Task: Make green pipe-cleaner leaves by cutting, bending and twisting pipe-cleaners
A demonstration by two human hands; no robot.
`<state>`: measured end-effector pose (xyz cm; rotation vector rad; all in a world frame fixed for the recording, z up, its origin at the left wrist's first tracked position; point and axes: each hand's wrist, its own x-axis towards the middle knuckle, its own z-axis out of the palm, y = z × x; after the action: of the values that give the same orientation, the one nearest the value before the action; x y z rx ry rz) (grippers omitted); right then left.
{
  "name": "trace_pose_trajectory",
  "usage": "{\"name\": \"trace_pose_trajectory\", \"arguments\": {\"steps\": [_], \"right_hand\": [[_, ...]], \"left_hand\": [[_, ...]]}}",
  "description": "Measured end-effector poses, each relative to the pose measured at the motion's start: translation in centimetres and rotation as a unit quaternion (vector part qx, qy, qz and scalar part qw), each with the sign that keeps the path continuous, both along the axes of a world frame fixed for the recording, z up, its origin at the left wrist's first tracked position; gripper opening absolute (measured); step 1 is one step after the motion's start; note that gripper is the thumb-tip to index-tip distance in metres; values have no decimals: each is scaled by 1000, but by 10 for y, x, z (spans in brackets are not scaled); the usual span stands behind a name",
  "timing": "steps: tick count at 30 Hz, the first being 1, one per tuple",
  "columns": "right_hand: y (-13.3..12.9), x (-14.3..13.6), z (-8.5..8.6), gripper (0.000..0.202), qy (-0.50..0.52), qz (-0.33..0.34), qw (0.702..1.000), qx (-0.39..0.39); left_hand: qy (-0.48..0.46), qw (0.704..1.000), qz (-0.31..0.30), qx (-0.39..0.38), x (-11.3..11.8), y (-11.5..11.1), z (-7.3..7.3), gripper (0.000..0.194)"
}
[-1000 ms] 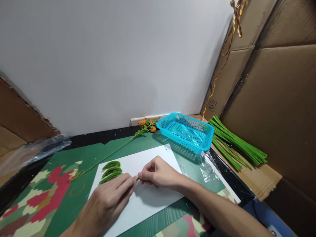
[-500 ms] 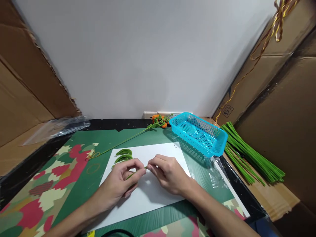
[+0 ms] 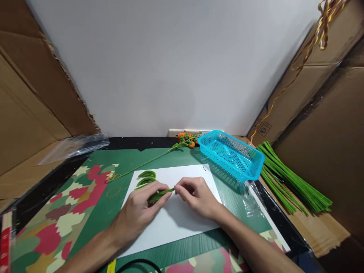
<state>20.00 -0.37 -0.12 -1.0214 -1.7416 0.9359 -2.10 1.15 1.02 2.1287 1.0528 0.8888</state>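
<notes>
Both hands pinch a green strip (image 3: 160, 195); turquoise basket (image 3: 231, 156) beyond, empty.

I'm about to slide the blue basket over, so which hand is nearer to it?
Right: the right hand is just front-left of the basket; the left hand is farther left.

both forearms reach in from the bottom corners, left hand (image 3: 142, 203) curled, thumb and fingers pinching; right hand (image 3: 196, 195) faces it, thumb pressed to index, fingertips almost meeting the left's, both wrists low!
</notes>
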Motion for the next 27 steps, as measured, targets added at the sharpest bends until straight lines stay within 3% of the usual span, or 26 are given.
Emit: {"name": "trace_pose_trajectory", "arguments": {"steps": [5, 7, 10, 13, 20, 27], "right_hand": [[3, 2, 1, 30, 70, -96, 993, 16], [4, 0, 1, 32, 129, -95, 987, -9], [5, -8, -1, 35, 210, -42, 975, -60], [3, -19, -2, 37, 258, -17, 960, -104], [1, -25, -3, 48, 353, -66, 923, -141], [-3, -27, -1, 34, 298, -42, 944, -133]], "left_hand": [[-117, 969, 12, -215, 8, -2, -1, 32], [-148, 951, -11, -270, 10, -3, -1, 38], [-174, 924, -47, -337, 13, -5, 2, 43], [-179, 909, -52, -373, 15, -10, 4, 46], [-181, 889, -53, -418, 17, -15, -7, 55], [-180, 896, -63, -401, 17, -18, -6, 50]]}}
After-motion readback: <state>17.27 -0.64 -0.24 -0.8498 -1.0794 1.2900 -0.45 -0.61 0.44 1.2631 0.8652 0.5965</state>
